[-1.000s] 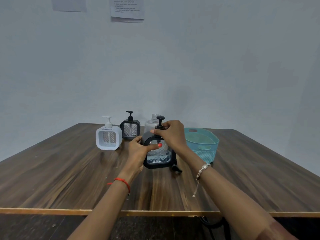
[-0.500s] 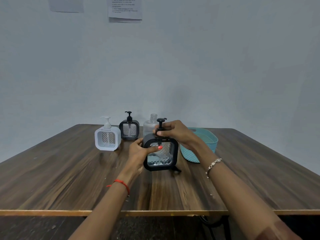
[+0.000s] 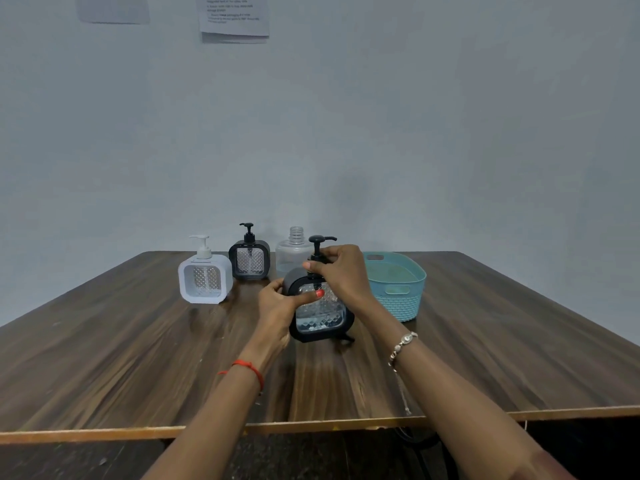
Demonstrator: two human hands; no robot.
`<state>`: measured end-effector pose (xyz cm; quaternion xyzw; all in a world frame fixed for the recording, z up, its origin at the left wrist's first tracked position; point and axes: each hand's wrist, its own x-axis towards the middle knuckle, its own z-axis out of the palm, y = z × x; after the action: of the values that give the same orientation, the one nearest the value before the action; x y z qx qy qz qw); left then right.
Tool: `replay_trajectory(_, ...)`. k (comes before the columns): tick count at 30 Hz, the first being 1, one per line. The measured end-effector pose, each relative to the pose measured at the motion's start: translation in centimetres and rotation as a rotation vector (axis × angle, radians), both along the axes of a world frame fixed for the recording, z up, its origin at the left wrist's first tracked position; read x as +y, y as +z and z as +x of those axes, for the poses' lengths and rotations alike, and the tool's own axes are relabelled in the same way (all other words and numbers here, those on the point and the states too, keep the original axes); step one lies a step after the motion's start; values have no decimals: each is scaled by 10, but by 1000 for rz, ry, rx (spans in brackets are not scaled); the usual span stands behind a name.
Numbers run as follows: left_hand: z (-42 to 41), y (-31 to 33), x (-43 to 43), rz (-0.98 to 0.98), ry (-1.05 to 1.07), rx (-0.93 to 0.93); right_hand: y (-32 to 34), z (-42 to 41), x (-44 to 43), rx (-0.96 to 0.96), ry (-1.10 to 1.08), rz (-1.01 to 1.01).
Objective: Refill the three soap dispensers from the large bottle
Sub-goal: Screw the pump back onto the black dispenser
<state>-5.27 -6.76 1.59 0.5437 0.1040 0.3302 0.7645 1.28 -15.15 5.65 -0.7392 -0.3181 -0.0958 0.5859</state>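
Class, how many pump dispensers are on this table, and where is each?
3. The white dispenser at the left; the far black dispenser just right of it, farther back; the near black dispenser at centre, held by left hand and right hand. None appears hidden.

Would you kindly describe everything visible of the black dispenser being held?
The black dispenser is a rounded-square black frame, seemingly plastic, around a clear faceted window, with a black pump on top, spout pointing right. A little liquid seems to sit low inside. It is slightly tilted, at or just above the table. The left hand grips its upper left corner, thumb across the window; the right hand grips the pump collar.
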Motion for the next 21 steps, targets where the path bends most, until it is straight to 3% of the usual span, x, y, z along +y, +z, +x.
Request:
replay_trajectory(10,13,8,-6,-4,-46,-33,4,21,-47,150,178,-13)
replay_trajectory(14,30,18,-15,45,-73,-72,1,36,-70,192,152,-77)
replay_trajectory(21,72,41,-40,246,-115,-119,31,64,-102,132,54,-19)
